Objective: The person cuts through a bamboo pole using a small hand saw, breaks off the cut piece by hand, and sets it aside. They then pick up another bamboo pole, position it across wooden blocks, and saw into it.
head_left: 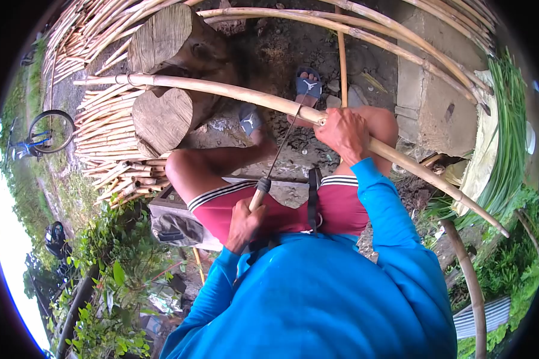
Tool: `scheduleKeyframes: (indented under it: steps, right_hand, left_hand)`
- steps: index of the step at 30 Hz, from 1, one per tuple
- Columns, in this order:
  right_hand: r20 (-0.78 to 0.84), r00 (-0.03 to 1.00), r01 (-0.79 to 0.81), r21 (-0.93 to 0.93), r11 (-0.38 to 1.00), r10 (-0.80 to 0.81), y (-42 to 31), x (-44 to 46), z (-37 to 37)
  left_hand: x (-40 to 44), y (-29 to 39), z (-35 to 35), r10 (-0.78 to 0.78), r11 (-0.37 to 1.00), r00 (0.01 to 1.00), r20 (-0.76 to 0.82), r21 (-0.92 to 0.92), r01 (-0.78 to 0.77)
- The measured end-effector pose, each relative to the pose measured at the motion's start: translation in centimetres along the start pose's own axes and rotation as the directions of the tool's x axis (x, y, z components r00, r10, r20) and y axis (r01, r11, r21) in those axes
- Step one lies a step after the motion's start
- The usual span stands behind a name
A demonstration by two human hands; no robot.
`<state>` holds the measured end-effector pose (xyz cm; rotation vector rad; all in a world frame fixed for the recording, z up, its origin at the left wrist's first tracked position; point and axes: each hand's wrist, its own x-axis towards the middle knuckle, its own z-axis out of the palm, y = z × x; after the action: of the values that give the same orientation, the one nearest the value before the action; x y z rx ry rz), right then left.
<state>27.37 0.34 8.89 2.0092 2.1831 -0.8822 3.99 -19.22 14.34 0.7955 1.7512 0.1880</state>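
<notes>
Bamboo poles (111,122) lie stacked on the left beside two sawn logs (163,118). Nearer the middle, the left hand (244,222) grips the handle of a long, thin knife (281,146), its blade angled up to a long bamboo pole (233,91). The pole slants across the seated person's knees, and the right hand (345,133) is closed around it. Green leaves (504,128) lie at far right.

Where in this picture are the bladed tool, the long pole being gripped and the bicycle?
Bladed tool (259,194): head view, on its handle.
Long pole (221,88): head view, on its bare shaft.
Bicycle (72,129): head view, on its wheel's dark tyre.
</notes>
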Motion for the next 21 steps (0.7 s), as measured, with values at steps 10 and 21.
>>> scheduleKeyframes:
  steps: [10, 21]
  right_hand:
    - [0.018, 0.999, 0.044, -0.014, 0.999, -0.044, 0.4, 0.5, -0.3]
    - [0.002, 0.998, 0.070, -0.044, 0.997, -0.070, 0.4, 0.5, -0.6]
  left_hand:
    - [2.4, 0.9, 1.0, 0.115, 0.991, 0.993, -0.035, 0.079, -0.112]
    - [0.6, -1.8, 0.9, 0.006, 1.000, 1.000, -0.009, 0.027, -0.005]
